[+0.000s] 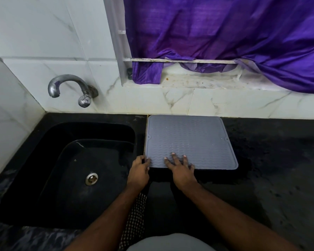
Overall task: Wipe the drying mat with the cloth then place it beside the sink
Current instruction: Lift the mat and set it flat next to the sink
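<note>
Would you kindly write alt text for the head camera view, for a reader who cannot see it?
Both hands rest on the near edge of a grey drying mat lying flat on a black counter just right of a black sink: the left hand at its near-left corner, the right hand with fingers spread. A purple curtain hangs behind.

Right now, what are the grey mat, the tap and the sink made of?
The mat looks like soft grey silicone or rubber: matte, with wavy ridges and a raised rim. The tap looks like metal, shiny but dulled, with reflections on its curve. The sink looks like black stone or a stone-like composite, glossy in places; the picture leaves that open.
</note>
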Available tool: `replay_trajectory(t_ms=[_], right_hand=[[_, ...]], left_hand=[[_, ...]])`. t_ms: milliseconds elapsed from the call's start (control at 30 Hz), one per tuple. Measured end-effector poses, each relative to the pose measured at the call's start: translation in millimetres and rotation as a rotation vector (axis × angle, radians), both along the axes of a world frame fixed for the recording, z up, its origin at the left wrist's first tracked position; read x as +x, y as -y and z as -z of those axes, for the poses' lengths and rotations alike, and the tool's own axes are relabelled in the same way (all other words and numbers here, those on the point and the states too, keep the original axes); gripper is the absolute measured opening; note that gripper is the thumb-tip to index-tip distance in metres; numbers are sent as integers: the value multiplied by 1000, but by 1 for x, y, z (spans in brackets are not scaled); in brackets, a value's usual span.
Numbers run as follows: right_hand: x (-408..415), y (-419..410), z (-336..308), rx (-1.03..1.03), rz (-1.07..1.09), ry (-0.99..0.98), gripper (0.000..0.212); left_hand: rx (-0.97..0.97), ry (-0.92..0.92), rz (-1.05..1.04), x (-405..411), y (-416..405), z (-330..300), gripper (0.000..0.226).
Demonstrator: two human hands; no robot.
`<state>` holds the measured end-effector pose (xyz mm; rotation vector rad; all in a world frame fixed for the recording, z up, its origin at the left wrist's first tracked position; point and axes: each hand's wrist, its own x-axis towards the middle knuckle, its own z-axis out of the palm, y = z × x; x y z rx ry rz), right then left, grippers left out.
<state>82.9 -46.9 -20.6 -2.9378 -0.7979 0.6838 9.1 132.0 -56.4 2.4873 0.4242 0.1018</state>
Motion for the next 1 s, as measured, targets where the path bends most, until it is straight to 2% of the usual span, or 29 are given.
replay_trajectory(t_ms=[400, 667, 900, 1000], right_hand=[[0, -5, 2, -4, 20, -30, 88], [1, -11, 2, -3, 36, -30, 83], [3, -12, 5, 13, 50, -48, 87], [1, -10, 9, 21, 42, -30, 86]], left_hand=[[218, -113, 66, -4, 4, -7, 49], [241, -135, 75, -5, 1, -8, 46], [70, -49, 36, -5, -2, -5, 36], [63, -5, 47, -4, -3, -3, 32]])
